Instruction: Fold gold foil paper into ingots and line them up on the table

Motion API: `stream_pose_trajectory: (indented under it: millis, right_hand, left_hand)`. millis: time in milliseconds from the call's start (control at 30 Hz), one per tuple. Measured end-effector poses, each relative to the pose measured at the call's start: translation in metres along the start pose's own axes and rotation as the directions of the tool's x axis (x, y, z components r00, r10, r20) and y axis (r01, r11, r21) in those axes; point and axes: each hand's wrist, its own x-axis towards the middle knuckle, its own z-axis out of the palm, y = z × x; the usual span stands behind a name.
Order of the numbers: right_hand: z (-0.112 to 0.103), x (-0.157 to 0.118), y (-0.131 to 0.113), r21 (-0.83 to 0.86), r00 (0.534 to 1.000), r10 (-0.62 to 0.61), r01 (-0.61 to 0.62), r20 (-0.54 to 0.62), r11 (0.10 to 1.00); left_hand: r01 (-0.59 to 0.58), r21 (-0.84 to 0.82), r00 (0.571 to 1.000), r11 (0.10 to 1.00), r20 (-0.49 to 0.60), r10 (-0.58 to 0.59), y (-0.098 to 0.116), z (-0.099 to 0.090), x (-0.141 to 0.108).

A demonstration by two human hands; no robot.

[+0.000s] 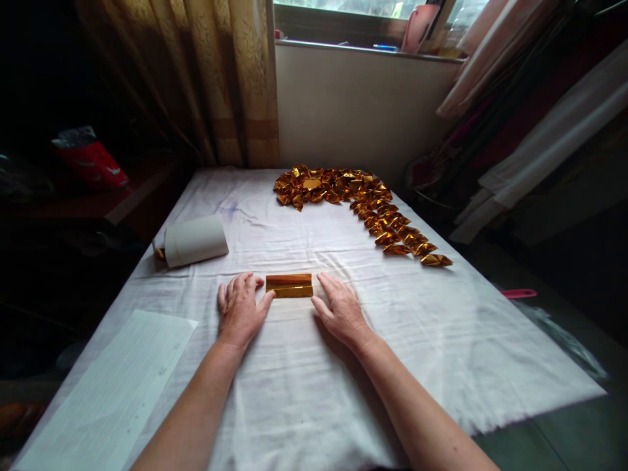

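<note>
Where the foil [289,281] lies flat on the white cloth [294,405], with a lengthwise line and a brighter band along its near side, it looks barely begun: perhaps one fold in, with most of its shaping left. The left hand [243,314] rests at the foil's left end, palm down, fingers loosely curved and thumb reaching its near corner. The right hand [343,311] lies at the foil's right end, fingers spread and thumb by the other near corner. Neither hand grips anything; both seem only to steady or smooth the foil.

Beyond the foil and off to its right, a good many pointed gold pieces [363,190] look finished, some heaped, others in a trail running down toward the right. How many there are, and whether they are joined, I cannot tell. Left of the foil and a little beyond it is a pale roll [196,241]; something brownish at its far left end is too dim to name. Nearer than the foil and to its left lies lined paper [115,386], its markings too faint to read. Whether the foil's band is a folded layer or just a reflection is uncertain, and its underside is hidden. Farther left of the foil, a red packet [93,162] fades into shadow.
</note>
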Motion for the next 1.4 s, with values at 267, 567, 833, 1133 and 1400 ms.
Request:
stream_pose_trajectory:
  millis: [267,567,833,1133,1400]
  right_hand:
    - [-0.002,0.033,0.004,0.167,0.997,0.053,-0.061,0.047,0.984]
    - [-0.009,0.032,0.005,0.235,0.994,0.05,-0.071,0.094,0.97]
    - [-0.005,0.032,0.004,0.322,0.995,0.092,-0.079,-0.026,0.944]
    - [-0.004,0.023,-0.045,0.337,0.965,0.01,0.082,-0.262,0.938]
    - [0.009,0.018,-0.06,0.31,0.961,-0.152,0.22,-0.23,0.925]
  left_hand:
    - [0.0,-0.01,1.0,1.0,-0.003,0.0,-0.001,0.0,0.0]
    - [-0.004,-0.017,1.0,1.0,-0.004,0.004,-0.001,0.0,0.0]
    - [-0.09,-0.127,0.97,0.988,-0.238,0.058,-0.005,0.001,0.001]
    - [-0.251,-0.525,0.967,0.814,-0.175,0.185,0.016,-0.005,-0.008]
    - [-0.111,-0.606,0.994,0.788,-0.074,0.084,0.016,-0.006,-0.01]
